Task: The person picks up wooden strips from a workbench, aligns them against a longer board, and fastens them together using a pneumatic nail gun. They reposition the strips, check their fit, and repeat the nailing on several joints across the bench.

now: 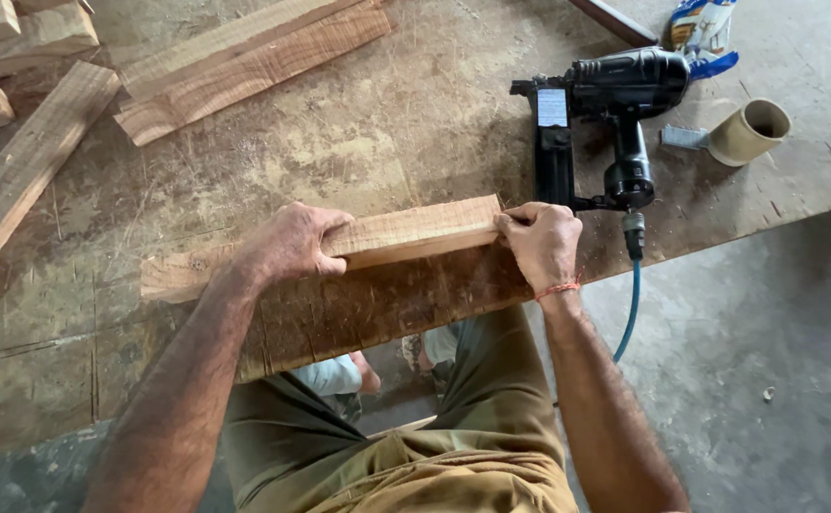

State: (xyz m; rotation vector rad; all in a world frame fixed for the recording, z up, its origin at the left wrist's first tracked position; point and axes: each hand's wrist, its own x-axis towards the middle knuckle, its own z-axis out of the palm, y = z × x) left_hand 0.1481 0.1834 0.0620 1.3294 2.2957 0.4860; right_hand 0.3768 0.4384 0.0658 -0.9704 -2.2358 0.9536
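Observation:
A short wooden block [415,231] lies along the near edge of a worn plywood workbench [368,152], on top of a longer wooden strip [173,274]. My left hand [292,242] grips the block from above near its left end. My right hand [541,242] clasps the block's right end, fingers curled over the corner. A black pneumatic nail gun [605,114] rests on the bench just beyond my right hand, its blue air hose [630,313] hanging off the edge.
Several wooden planks [245,62] lie stacked at the back left, with more planks [17,161] at the far left. A cardboard tape roll [753,131] and a blue-and-white packet [702,33] sit at the back right. Grey concrete floor [748,361] is to my right.

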